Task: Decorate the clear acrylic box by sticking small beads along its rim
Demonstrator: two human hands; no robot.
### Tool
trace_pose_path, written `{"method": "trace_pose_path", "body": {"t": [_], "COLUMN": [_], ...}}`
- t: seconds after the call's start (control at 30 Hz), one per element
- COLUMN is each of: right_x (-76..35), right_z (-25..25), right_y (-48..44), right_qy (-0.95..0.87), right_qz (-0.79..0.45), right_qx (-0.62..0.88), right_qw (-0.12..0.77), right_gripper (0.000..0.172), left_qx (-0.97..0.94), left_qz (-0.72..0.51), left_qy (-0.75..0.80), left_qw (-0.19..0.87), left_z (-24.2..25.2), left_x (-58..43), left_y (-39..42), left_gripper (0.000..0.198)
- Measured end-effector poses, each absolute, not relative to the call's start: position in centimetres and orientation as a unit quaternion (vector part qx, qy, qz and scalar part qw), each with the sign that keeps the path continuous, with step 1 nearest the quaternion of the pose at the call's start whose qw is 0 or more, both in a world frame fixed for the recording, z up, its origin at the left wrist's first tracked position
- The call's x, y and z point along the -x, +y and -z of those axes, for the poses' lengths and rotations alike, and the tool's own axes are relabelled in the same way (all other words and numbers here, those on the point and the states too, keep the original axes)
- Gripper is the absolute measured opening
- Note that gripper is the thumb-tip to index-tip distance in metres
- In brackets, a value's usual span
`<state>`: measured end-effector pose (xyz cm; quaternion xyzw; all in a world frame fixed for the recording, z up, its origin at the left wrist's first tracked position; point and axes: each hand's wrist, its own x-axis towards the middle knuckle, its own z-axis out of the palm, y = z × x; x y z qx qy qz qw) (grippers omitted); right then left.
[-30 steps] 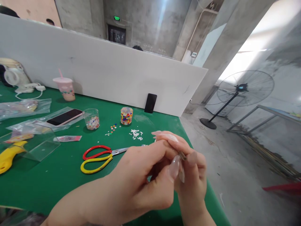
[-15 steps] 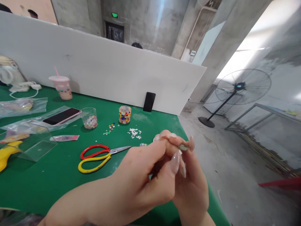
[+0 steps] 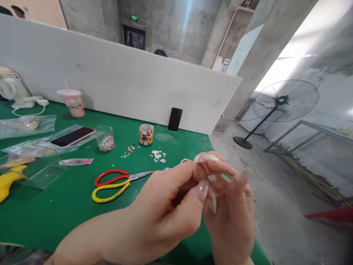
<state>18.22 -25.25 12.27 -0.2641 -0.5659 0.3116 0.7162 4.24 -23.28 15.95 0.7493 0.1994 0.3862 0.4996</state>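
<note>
My left hand (image 3: 162, 209) and my right hand (image 3: 231, 217) meet over the right end of the green table (image 3: 68, 206), fingers curled and pinched together. Between the fingertips sits a tiny flat piece (image 3: 226, 177), pale green, with a small white chip beside it; which hand holds it I cannot tell for sure. Red and yellow scissors (image 3: 113, 183) lie on the table just left of my hands. A heap of small white chips (image 3: 158, 156) and a few coloured ones (image 3: 129, 151) lie beyond them.
A mosaic-covered cup (image 3: 146, 134), a clear cup of chips (image 3: 105, 138), a phone (image 3: 72, 136) on plastic bags, a pink drink cup (image 3: 73, 103), a clear box (image 3: 35, 171) and a yellow tool (image 3: 8, 178) lie about. A white partition (image 3: 124, 84) backs the table; a floor fan (image 3: 281, 105) stands right.
My right hand's fingers have opened out a little and shifted right, so the small pale piece now shows between the fingertips. The camera view has hardly moved since half a second ago.
</note>
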Motion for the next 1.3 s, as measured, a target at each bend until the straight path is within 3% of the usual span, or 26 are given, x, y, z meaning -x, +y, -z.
{"method": "trace_pose_path", "body": {"t": [0.13, 0.37, 0.63, 0.87, 1.3], "right_x": [-19.4, -19.7, -17.7, -19.3, -19.5], "right_z": [-12.5, -13.6, -13.2, -13.3, -13.1], "right_y": [-25.7, -25.5, -25.9, -25.5, -25.7], "right_qy": [-0.623, -0.68, -0.628, -0.69, -0.692], "right_qz": [-0.248, -0.25, -0.199, -0.195, -0.177], "right_qx": [0.294, 0.282, 0.315, 0.306, 0.318], "right_qw": [0.681, 0.629, 0.683, 0.626, 0.623], "right_gripper": [0.033, 0.027, 0.028, 0.028, 0.029], "left_qx": [-0.746, -0.749, -0.721, -0.718, -0.719], "left_qz": [-0.38, -0.378, -0.372, -0.377, -0.381], "left_qy": [0.205, 0.244, 0.214, 0.208, 0.208], "left_qw": [0.507, 0.487, 0.543, 0.547, 0.543], "left_z": [-16.0, -16.0, -16.4, -16.4, -15.8], "left_x": [-4.1, -4.2, -4.2, -4.1, -4.2], "left_y": [-23.2, -23.4, -23.4, -23.5, -23.5], "left_gripper": [0.021, 0.017, 0.026, 0.025, 0.025]}}
